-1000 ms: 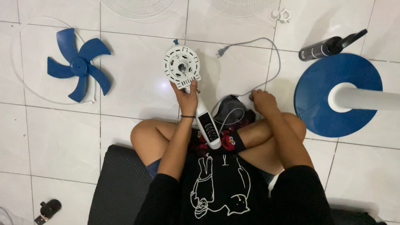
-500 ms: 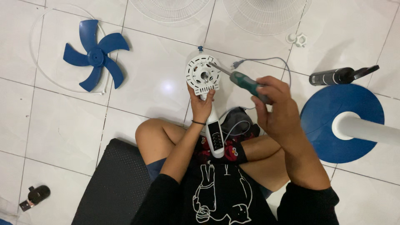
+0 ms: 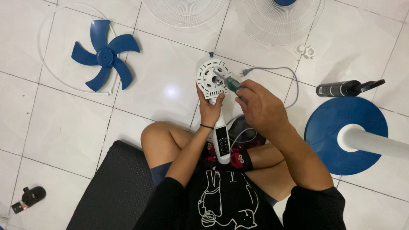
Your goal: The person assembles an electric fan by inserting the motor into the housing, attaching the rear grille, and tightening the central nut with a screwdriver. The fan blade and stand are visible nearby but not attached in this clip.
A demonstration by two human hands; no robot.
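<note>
Screwdriver (image 3: 232,84), gripped in the right hand (image 3: 260,108), meets the white fan housing (image 3: 213,79) the left hand (image 3: 210,108) clasps; blue blade (image 3: 104,55) and grilles (image 3: 277,21) lie detached at ten and twelve o'clock.

Blue fan blade (image 3: 105,55), wire grilles (image 3: 279,21)

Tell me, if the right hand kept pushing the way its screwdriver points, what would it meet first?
The right hand aims the screwdriver up-left at the round white housing held by the left hand. The tip seems already at its face; depth is unclear.
</note>
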